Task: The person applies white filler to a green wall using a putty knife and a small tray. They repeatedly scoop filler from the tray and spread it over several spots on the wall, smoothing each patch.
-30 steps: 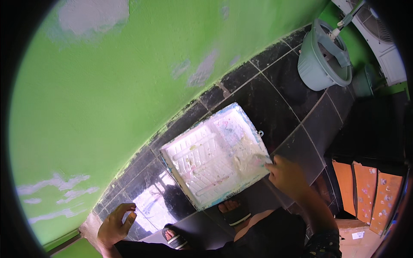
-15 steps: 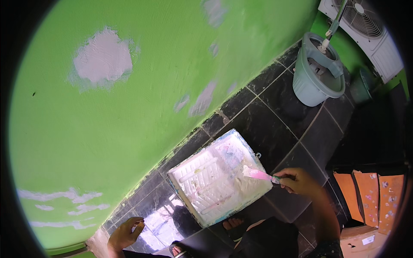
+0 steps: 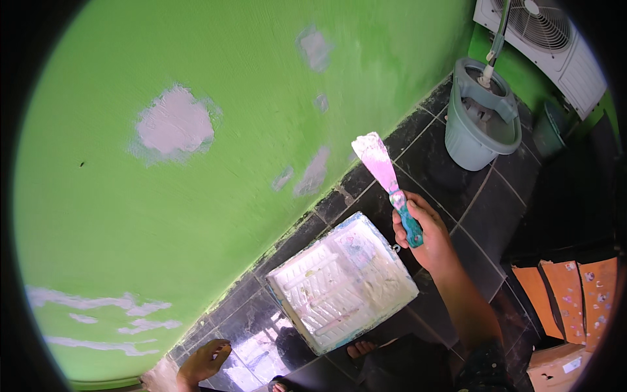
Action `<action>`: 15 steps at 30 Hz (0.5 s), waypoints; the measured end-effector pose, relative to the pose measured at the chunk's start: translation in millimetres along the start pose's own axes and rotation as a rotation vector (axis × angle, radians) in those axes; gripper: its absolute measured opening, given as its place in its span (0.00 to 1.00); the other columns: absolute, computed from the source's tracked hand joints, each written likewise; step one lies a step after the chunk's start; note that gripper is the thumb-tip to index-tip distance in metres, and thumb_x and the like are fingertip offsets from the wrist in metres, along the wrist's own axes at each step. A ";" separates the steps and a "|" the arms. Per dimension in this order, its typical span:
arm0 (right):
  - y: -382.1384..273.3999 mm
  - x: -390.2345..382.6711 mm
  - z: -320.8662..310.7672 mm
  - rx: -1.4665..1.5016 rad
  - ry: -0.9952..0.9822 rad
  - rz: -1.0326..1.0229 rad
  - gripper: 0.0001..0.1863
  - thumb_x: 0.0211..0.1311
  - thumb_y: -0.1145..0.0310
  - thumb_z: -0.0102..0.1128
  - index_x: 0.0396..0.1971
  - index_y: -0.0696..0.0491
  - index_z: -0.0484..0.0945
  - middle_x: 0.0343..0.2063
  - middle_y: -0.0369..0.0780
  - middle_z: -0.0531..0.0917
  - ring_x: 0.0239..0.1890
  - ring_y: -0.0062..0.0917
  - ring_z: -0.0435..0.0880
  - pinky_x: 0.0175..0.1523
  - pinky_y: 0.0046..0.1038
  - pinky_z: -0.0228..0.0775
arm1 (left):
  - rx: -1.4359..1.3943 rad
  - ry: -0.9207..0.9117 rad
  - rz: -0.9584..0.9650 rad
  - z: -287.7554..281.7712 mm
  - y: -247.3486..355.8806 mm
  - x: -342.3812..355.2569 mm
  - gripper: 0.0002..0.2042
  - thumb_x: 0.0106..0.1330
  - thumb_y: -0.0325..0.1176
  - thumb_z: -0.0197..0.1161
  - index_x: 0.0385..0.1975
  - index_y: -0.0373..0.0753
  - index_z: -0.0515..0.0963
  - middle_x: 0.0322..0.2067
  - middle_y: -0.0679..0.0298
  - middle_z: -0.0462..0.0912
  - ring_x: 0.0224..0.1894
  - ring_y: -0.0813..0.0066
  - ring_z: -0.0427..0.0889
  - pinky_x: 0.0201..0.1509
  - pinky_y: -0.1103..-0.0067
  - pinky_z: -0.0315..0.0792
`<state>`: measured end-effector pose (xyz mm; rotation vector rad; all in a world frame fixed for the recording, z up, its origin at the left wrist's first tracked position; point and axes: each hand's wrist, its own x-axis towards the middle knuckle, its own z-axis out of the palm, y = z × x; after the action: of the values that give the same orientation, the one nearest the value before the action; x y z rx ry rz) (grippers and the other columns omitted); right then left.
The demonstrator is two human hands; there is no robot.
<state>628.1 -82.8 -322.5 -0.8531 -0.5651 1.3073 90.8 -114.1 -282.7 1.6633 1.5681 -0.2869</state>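
The right hand (image 3: 421, 228), toward 4 o'clock from the middle of the view, grips a putty knife (image 3: 377, 164) by its teal, paint-crusted handle; the knife lies just right of centre, clear of the tray, its flat blade flaring to a ragged, whitish coated edge that points to 11 o'clock; the left hand (image 3: 204, 362), low at 7 o'clock, is half-curled, with a gap between thumb and fingers.

At 5 o'clock a rectangular paint tray (image 3: 320, 294) rests on glossy black floor tiles (image 3: 444, 183) seamed with pale grout; its ribbed slope is slick and white, its deeper end thickly smeared, its rim crusted with bluish and greenish residue.

The bright green wall (image 3: 215, 228) carries a rough, cloud-shaped pale patch (image 3: 175, 121) at 10 o'clock and thin, jagged pale streaks (image 3: 98, 302) at 8 o'clock; at 2 o'clock stands a tapered grey-green bucket (image 3: 469, 140) with a mop pole rising from it; orange patterned panels (image 3: 563, 297) lean at 4 o'clock, above a brown cardboard box (image 3: 548, 374).
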 end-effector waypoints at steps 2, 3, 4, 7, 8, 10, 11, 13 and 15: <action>-0.1 15.3 13.1 0.038 -0.027 -0.057 0.17 0.81 0.64 0.50 0.62 0.54 0.73 0.37 0.39 0.82 0.31 0.22 0.79 0.32 0.26 0.70 | -0.032 0.008 0.006 1.9 -11.8 1.2 0.22 0.79 0.47 0.59 0.60 0.36 0.79 0.50 0.51 0.88 0.52 0.59 0.88 0.58 0.70 0.80; -0.7 21.8 19.0 0.053 -0.037 -0.086 0.17 0.81 0.64 0.51 0.63 0.53 0.73 0.38 0.39 0.82 0.32 0.22 0.79 0.33 0.26 0.71 | -0.050 0.008 0.012 2.0 -13.7 1.8 0.22 0.79 0.48 0.59 0.60 0.36 0.79 0.50 0.52 0.88 0.52 0.59 0.88 0.58 0.70 0.80; -0.8 27.9 25.2 0.052 -0.038 -0.113 0.17 0.81 0.64 0.51 0.63 0.53 0.73 0.38 0.39 0.82 0.32 0.23 0.79 0.33 0.26 0.71 | -0.045 -0.001 -0.010 1.4 -14.6 1.7 0.22 0.79 0.48 0.58 0.60 0.37 0.79 0.51 0.54 0.88 0.53 0.60 0.87 0.59 0.69 0.79; -3.3 43.2 37.3 0.026 -0.041 -0.196 0.18 0.81 0.63 0.53 0.63 0.53 0.72 0.38 0.39 0.83 0.32 0.24 0.81 0.33 0.26 0.72 | -0.030 -0.032 -0.045 -0.3 -13.5 5.1 0.22 0.80 0.50 0.56 0.60 0.39 0.79 0.52 0.58 0.88 0.56 0.62 0.86 0.62 0.69 0.76; -6.9 46.6 42.0 0.015 -0.017 -0.213 0.18 0.80 0.62 0.54 0.63 0.53 0.73 0.38 0.40 0.83 0.31 0.24 0.81 0.33 0.26 0.72 | -0.025 -0.041 -0.040 -0.4 -14.8 8.1 0.22 0.80 0.50 0.56 0.61 0.39 0.79 0.52 0.58 0.88 0.57 0.62 0.86 0.63 0.69 0.76; -9.9 55.1 54.4 0.005 0.028 -0.237 0.19 0.80 0.61 0.55 0.63 0.53 0.73 0.37 0.40 0.83 0.29 0.24 0.81 0.32 0.25 0.72 | -0.018 -0.049 -0.044 -0.6 -20.8 9.4 0.22 0.81 0.49 0.56 0.61 0.38 0.79 0.52 0.57 0.88 0.57 0.63 0.86 0.63 0.70 0.76; -11.8 61.2 61.1 -0.027 0.078 -0.271 0.18 0.79 0.63 0.55 0.62 0.54 0.73 0.36 0.40 0.82 0.27 0.23 0.80 0.31 0.25 0.72 | -0.019 -0.049 -0.044 -0.8 -25.3 10.1 0.23 0.81 0.49 0.56 0.61 0.37 0.78 0.52 0.57 0.88 0.57 0.63 0.86 0.64 0.70 0.76; -9.1 84.3 66.8 -0.068 0.130 -0.390 0.18 0.79 0.65 0.54 0.62 0.54 0.73 0.35 0.40 0.82 0.26 0.23 0.80 0.29 0.25 0.71 | -0.039 -0.048 -0.043 0.4 -33.3 11.1 0.23 0.81 0.49 0.56 0.62 0.36 0.78 0.53 0.56 0.88 0.57 0.63 0.86 0.64 0.70 0.76; -11.1 100.4 75.8 -0.105 0.170 -0.492 0.17 0.77 0.69 0.53 0.61 0.55 0.73 0.34 0.39 0.79 0.25 0.21 0.78 0.29 0.24 0.71 | -0.079 -0.048 -0.037 1.1 -38.3 13.7 0.23 0.81 0.48 0.55 0.62 0.34 0.77 0.53 0.55 0.88 0.57 0.63 0.86 0.64 0.70 0.76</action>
<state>595.6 31.3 -279.3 -0.8359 -0.6626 0.7568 59.0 -108.8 -307.6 1.5574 1.5560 -0.2791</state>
